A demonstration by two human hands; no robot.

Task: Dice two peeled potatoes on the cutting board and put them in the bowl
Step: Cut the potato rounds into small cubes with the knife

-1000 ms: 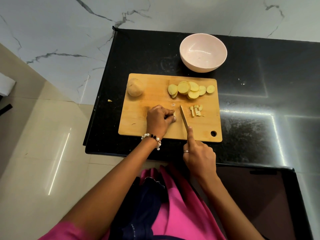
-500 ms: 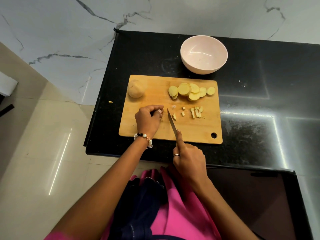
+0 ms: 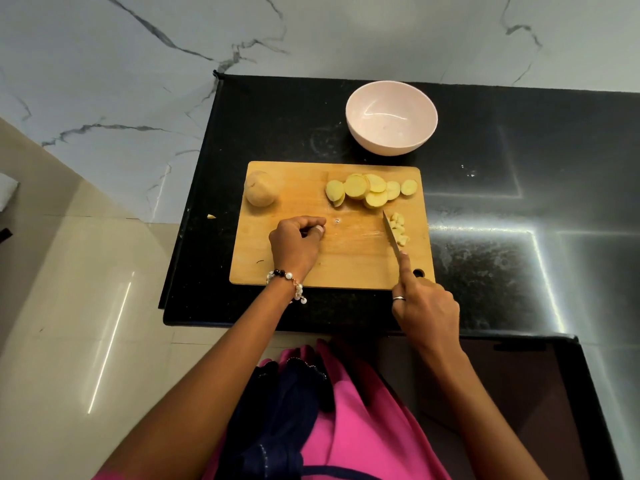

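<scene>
A wooden cutting board (image 3: 304,181) lies on the black counter. A whole peeled potato (image 3: 259,188) sits at its far left corner. Several potato slices (image 3: 370,190) overlap along its far edge. A small heap of diced pieces (image 3: 399,230) lies at the right side, with the knife (image 3: 390,233) blade against its left. My right hand (image 3: 424,308) grips the knife handle, forefinger along the spine. My left hand (image 3: 296,244) rests on the board's middle, fingers curled; whether it holds a piece is hidden. The pink bowl (image 3: 356,129) stands beyond the board with nothing in it.
The counter's left edge (image 3: 188,216) drops to a beige tiled floor. A small potato scrap (image 3: 210,216) lies on the counter left of the board. A marble wall rises behind. Bare black counter stretches to the right of the board.
My right hand swept the knife rightwards, pushing the cut pieces into the heap at the board's right. My left hand drew back to the left, away from the blade.
</scene>
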